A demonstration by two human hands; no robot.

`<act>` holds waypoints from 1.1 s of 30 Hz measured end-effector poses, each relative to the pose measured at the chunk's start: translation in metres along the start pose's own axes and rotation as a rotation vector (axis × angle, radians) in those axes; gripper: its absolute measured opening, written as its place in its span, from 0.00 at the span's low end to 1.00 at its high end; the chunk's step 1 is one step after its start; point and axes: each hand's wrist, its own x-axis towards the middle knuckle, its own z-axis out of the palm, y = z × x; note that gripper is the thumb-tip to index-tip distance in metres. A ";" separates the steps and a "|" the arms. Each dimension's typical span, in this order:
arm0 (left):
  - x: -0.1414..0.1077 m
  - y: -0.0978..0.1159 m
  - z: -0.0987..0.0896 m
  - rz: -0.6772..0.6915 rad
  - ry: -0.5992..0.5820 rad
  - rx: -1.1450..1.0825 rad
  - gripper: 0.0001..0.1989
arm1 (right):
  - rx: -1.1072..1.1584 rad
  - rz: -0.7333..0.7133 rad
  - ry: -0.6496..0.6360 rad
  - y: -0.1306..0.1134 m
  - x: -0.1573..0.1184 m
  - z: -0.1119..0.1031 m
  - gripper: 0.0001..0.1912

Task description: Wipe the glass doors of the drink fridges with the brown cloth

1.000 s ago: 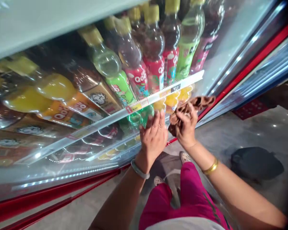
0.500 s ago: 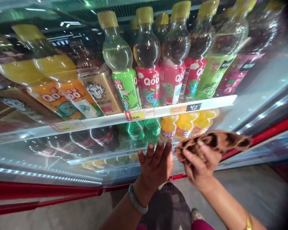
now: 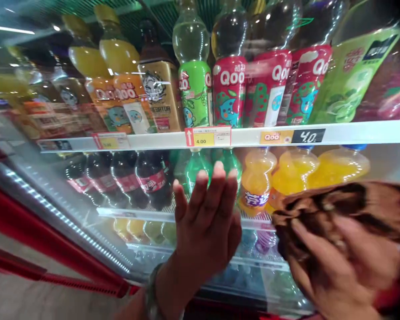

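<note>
My left hand is raised with fingers stretched out, its back toward me, in front of green bottles on the second shelf. Whether it touches anything there I cannot tell. A bracelet circles that wrist. On the right, my right hand, blurred, has its fingers closed on a brown crumpled cloth. The cloth hangs before orange-drink bottles, hiding their neighbours' lower parts. Above my left hand stand a green-labelled Qoo bottle and a red-labelled Qoo bottle.
A white shelf edge with price tags runs across the lit drinks cooler. Dark cola bottles stand left on the second shelf. Gold-labelled bottles and orange Qoo bottles fill the upper left. The red cooler frame slants at lower left.
The view has moved closer to the shelves and tilted up. Both hands appear larger; my left hand now overlaps the green bottles. The brown cloth stays in my right hand.
</note>
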 end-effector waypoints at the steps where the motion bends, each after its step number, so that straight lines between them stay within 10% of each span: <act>1: -0.001 -0.003 0.000 -0.014 -0.009 0.029 0.33 | 0.036 -0.059 -0.056 -0.012 0.000 0.007 0.32; 5: -0.006 -0.011 -0.001 0.020 0.001 0.140 0.32 | 0.112 -0.252 -0.251 -0.050 0.048 0.028 0.31; 10: -0.010 -0.024 -0.004 -0.068 -0.114 0.246 0.36 | -0.086 -0.367 -0.137 -0.034 0.121 0.020 0.25; 18: -0.028 -0.039 -0.019 -0.023 -0.284 0.308 0.33 | -0.053 -0.439 -0.316 -0.040 0.045 0.004 0.20; 27: -0.027 -0.052 -0.044 0.124 -0.324 0.272 0.26 | 0.007 -0.675 -0.445 -0.082 0.127 0.028 0.20; 33: -0.039 -0.076 -0.038 0.133 -0.278 0.271 0.34 | -0.067 -0.511 -0.248 -0.077 0.067 0.041 0.21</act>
